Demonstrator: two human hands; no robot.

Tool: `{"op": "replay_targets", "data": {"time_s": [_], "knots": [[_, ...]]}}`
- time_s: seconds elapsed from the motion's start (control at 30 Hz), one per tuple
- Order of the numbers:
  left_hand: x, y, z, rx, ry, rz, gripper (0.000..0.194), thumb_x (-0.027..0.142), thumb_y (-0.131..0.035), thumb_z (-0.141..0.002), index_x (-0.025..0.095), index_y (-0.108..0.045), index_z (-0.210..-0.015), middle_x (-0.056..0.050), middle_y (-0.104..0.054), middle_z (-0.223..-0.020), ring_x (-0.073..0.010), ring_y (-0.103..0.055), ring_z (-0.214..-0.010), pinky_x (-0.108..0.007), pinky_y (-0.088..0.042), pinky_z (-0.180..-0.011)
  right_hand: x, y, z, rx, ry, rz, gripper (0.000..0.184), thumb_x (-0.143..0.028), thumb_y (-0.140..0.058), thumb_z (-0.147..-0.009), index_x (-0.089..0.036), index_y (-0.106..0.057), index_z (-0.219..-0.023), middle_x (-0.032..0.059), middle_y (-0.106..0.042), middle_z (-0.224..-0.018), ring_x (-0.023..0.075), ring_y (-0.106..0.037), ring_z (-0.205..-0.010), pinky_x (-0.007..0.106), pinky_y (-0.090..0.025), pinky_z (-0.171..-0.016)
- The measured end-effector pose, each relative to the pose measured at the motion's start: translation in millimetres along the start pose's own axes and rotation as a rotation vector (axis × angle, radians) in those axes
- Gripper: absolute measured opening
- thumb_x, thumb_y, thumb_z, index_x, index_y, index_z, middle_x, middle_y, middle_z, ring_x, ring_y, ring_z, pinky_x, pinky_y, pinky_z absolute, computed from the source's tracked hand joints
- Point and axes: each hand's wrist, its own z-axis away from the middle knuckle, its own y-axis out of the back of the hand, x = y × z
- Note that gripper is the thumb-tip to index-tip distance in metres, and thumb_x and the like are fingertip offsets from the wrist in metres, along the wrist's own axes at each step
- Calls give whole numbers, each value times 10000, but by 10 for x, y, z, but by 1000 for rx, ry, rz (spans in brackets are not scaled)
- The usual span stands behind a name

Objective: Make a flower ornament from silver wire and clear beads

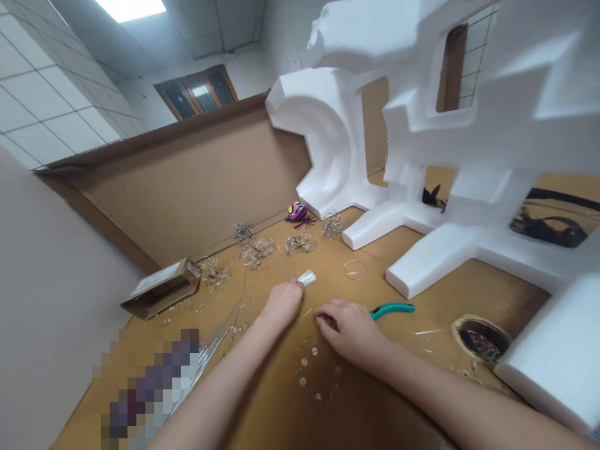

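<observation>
My left hand (284, 304) is closed around a short bundle of silvery wires (307, 277), whose ends fan out past the fingers. To its right, my right hand (349, 326) has thumb and fingertips pressed together low over the table; what they pinch is too small to make out. A teal curved tool handle (394, 309) sticks out behind this hand, its other end hidden, and I cannot tell whether the hand touches it. Below both hands a thin strand with clear round discs (303, 381) lies in a curve on the tabletop.
Several clear wire-and-bead clusters (257, 252) stand along the back, near a colourful ball-like object (297, 212). An open cardboard box (164, 289) lies left, near long silvery wires (218, 340). Large white foam packing (435, 237) leans over the right side, beside a round table hole (482, 338).
</observation>
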Motion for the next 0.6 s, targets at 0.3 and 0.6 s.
{"op": "replay_targets", "data": {"time_s": [0.3,0.6], "knots": [[54,101,79,-14,1,-18,238,94,-355,-808,96,-565,-919,-139,-633,-832,-216,-614,-765,-299,-448,-679,87,46,-57,64,-31,6,249,-207,-412,-814,-235,-652,-875,18,-660,-845,148,-586,-781,241,-386,-690],[373,368,605,-14,-82,27,183,77,-405,-778,156,-568,-802,-82,-609,-757,-203,-594,-709,-270,-402,-595,114,44,-27,100,119,143,237,-177,-396,-839,-188,-612,-935,70,-573,-928,162,-511,-847,261,-377,-712]]}}
